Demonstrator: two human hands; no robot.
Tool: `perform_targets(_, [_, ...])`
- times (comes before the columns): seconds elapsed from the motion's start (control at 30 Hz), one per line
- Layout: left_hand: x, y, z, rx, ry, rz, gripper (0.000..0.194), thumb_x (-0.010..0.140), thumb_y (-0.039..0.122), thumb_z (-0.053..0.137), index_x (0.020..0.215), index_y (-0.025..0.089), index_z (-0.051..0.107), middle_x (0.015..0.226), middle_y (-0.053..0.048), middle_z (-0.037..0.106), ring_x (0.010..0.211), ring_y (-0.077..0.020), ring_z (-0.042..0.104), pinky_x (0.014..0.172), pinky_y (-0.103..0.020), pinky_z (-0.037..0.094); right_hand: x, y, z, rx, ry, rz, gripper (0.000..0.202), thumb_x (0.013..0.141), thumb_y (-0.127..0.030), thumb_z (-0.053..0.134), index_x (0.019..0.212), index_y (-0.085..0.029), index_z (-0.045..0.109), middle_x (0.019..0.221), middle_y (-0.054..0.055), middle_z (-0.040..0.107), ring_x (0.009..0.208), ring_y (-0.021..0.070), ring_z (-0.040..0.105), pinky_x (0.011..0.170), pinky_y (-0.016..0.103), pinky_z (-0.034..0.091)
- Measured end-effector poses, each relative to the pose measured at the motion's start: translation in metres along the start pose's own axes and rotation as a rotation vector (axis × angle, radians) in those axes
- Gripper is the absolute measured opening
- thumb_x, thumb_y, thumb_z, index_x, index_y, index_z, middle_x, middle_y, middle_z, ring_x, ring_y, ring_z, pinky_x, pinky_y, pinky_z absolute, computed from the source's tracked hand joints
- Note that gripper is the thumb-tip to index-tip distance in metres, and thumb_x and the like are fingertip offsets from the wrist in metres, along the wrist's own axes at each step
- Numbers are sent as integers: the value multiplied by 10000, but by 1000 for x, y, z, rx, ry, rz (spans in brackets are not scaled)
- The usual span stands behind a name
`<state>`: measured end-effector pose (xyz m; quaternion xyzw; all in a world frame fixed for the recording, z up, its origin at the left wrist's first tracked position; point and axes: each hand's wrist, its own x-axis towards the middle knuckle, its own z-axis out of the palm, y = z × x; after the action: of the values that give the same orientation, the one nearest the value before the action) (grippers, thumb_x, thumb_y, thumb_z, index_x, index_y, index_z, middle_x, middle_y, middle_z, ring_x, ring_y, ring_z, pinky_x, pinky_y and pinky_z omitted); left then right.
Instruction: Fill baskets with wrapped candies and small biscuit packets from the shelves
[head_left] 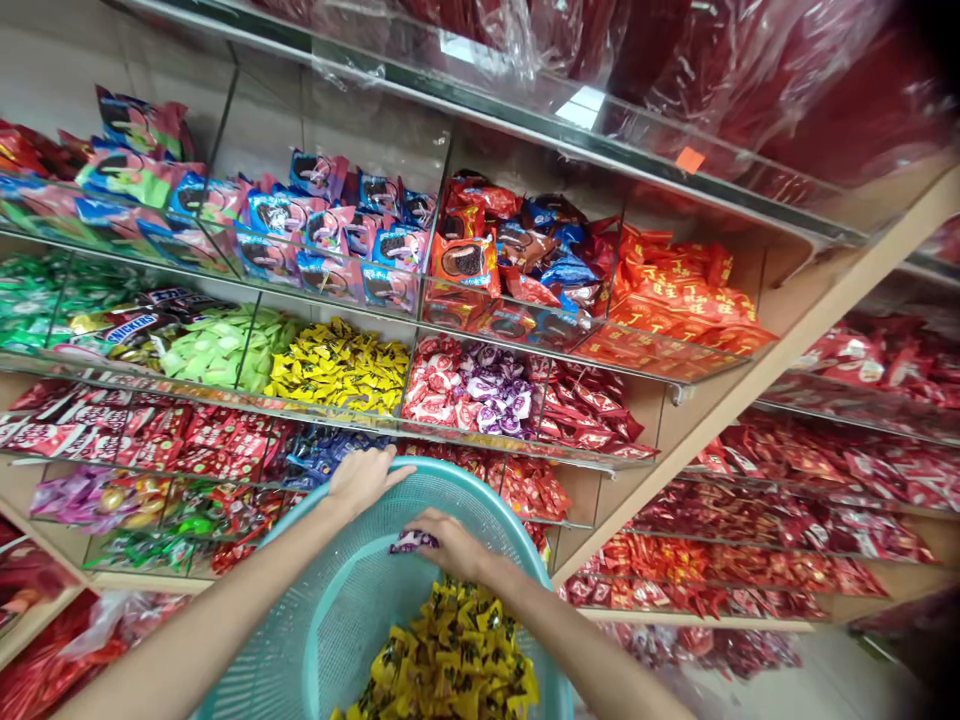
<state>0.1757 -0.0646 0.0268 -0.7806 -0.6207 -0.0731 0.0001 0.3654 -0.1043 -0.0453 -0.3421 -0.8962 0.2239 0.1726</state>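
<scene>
A teal plastic basket [337, 600] with perforated walls stands at the lower middle, with many yellow-wrapped candies [457, 660] in its bottom. My left hand [367, 482] grips the far rim of the basket, fingers closed over it. Inside the basket, above the yellow candies, my right hand [446, 543] holds a purple and white wrapped candy [413, 541] at its fingertips. Matching purple candies [499, 390] lie in a shelf compartment beyond the rim, beside red and white ones [435, 385]. Yellow candies [341, 368] fill the compartment to the left.
Tiered shelves with clear dividers hold blue and pink cookie packs [330, 225], orange packets [679, 285] and green candies [217, 345]. A wooden side panel [750, 385] slants along the right. Beyond it, more shelves carry red packets [825, 460]. Plastic-wrapped red goods hang over the top shelf.
</scene>
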Motion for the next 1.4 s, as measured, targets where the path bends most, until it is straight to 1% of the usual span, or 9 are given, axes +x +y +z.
perform_targets(0.13, [0, 0, 0, -19, -11, -21, 650, 794, 681, 231, 1031, 165, 547, 890, -164, 652, 880, -302, 606, 746, -369, 411, -12, 19, 13, 58, -28, 111, 303, 751, -216, 600, 1052, -232, 575, 960, 22, 590, 880, 159, 555, 804, 266, 437])
perform_targets(0.33, [1, -2, -2, -14, -14, -5, 669, 790, 690, 205, 1004, 158, 550, 862, -157, 653, 855, -315, 611, 708, -367, 420, -46, 15, 1, 74, -78, 175, 292, 744, -181, 576, 1030, -236, 562, 972, 17, 585, 888, 168, 550, 795, 274, 438])
perform_targets(0.53, [1, -3, 0, -24, -17, 8, 602, 827, 633, 224, 1014, 159, 546, 855, -154, 655, 857, -300, 612, 721, -365, 418, -38, 11, -10, 58, -16, 164, 281, 777, -187, 552, 1054, -230, 534, 1001, 23, 559, 932, 164, 533, 829, 278, 426])
perform_targets(0.77, [0, -3, 0, 20, 25, 34, 603, 826, 637, 215, 988, 162, 551, 827, -144, 660, 821, -302, 621, 689, -363, 431, -30, 2, -5, -294, -132, 101, 270, 795, -189, 517, 1063, -213, 502, 1057, 47, 529, 972, 196, 504, 781, 297, 456])
perform_targets(0.93, [1, -4, 2, 5, 35, 31, 556, 838, 605, 249, 1002, 168, 551, 818, -132, 663, 827, -295, 622, 711, -365, 429, -33, -6, -4, -508, -195, 55, 385, 768, -397, 577, 1100, -225, 487, 1035, 64, 551, 959, 245, 519, 704, 333, 489])
perform_targets(1.03, [1, -4, 2, -3, 34, 27, 545, 838, 598, 264, 1016, 169, 547, 831, -133, 661, 840, -295, 621, 710, -362, 431, -29, -25, -31, -481, -115, 12, 446, 775, -501, 526, 1123, -226, 478, 1039, 65, 559, 949, 235, 525, 734, 340, 485])
perform_targets(1.2, [0, -4, 1, -28, 12, 20, 543, 832, 602, 280, 1033, 173, 543, 854, -130, 657, 862, -297, 615, 714, -356, 428, -5, -63, -123, -337, 277, -84, 281, 889, -344, 388, 1112, -201, 482, 995, 53, 571, 913, 162, 516, 809, 285, 438])
perform_targets(1.3, [0, -3, -1, -31, 2, 7, 543, 833, 601, 275, 1027, 172, 546, 861, -128, 657, 868, -295, 613, 717, -349, 428, 18, -61, -175, -370, 518, -44, 214, 882, -255, 393, 1039, -187, 521, 937, 61, 563, 887, 163, 509, 800, 302, 424])
perform_targets(1.4, [0, -3, -2, -20, 7, 1, 542, 835, 595, 277, 1028, 167, 547, 860, -126, 656, 871, -296, 612, 717, -346, 427, 43, -41, -204, -440, 505, 47, 266, 802, -254, 525, 1057, -179, 538, 1005, 77, 555, 951, 186, 501, 835, 339, 409])
